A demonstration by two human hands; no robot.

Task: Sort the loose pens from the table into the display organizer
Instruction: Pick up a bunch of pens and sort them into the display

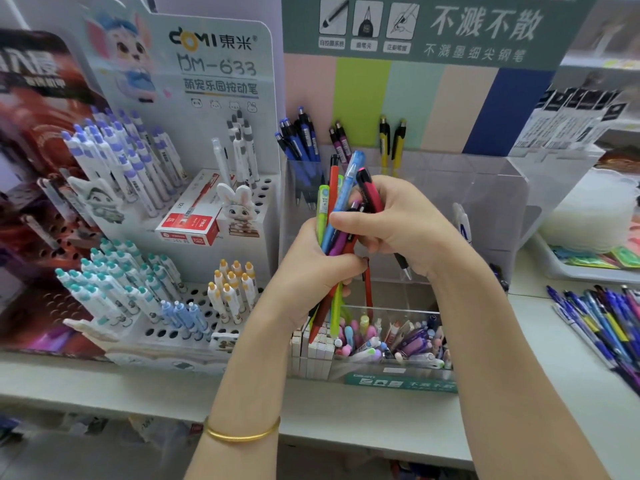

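Observation:
My left hand (311, 268) grips a bundle of coloured pens (334, 202) upright: green, orange, blue, purple and red ones. My right hand (398, 223) curls round a dark red pen (367, 188) at the top of that bundle, its black tip poking out below the palm. Both hands are in front of the clear acrylic display organizer (485, 188). Its back compartments hold blue pens (301, 140), purple pens (341, 140) and yellow pens (391, 142). More loose pens (602, 317) lie on the table at the right.
A white Domi rack (207, 188) with rows of capped pens and a red box (190, 216) stands at the left. A clear front bin (391, 334) holds small erasers and pens. A tray (588, 258) sits at the far right. The white shelf edge (138, 396) runs below.

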